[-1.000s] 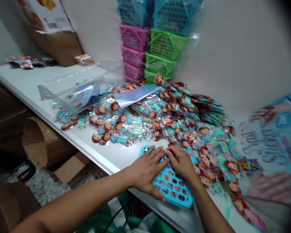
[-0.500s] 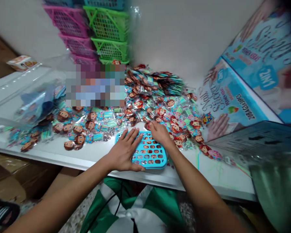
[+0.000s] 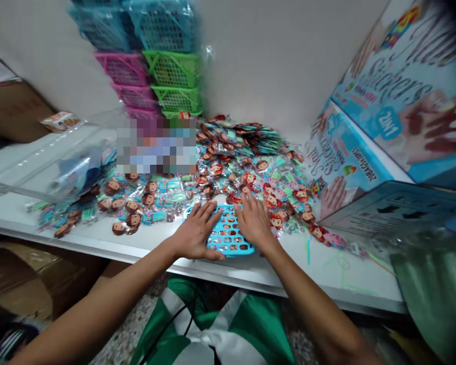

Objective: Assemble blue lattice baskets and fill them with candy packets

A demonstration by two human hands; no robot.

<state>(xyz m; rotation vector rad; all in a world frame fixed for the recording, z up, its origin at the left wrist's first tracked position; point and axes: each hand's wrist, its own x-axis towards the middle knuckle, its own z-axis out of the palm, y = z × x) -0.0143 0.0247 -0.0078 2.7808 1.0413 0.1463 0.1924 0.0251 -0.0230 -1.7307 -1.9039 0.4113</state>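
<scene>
A light blue perforated plastic basket piece (image 3: 231, 234) lies near the front edge of the white table (image 3: 110, 242), with its holes facing up. My left hand (image 3: 195, 230) rests flat on its left part, fingers spread and thumb along the front edge. On its right side lies my right hand (image 3: 253, 218), fingers extended over the back right corner. Neither hand is wrapped round anything. Brown patterned items show through the holes. Many small plastic packets with doll-head figures (image 3: 251, 178) are spread behind and beside the basket piece.
Stacked blue, pink and green baskets (image 3: 175, 68) stand at the back left. A clear plastic bag (image 3: 61, 170) lies left. Large printed boxes (image 3: 349, 152) rise at the right, beside a greenish bag (image 3: 433, 284). An open cardboard box (image 3: 23, 279) sits below the table.
My right hand has gone from bent fingers at the back edge to extended fingers over the right side of the basket piece. The camera view has tilted up slightly.
</scene>
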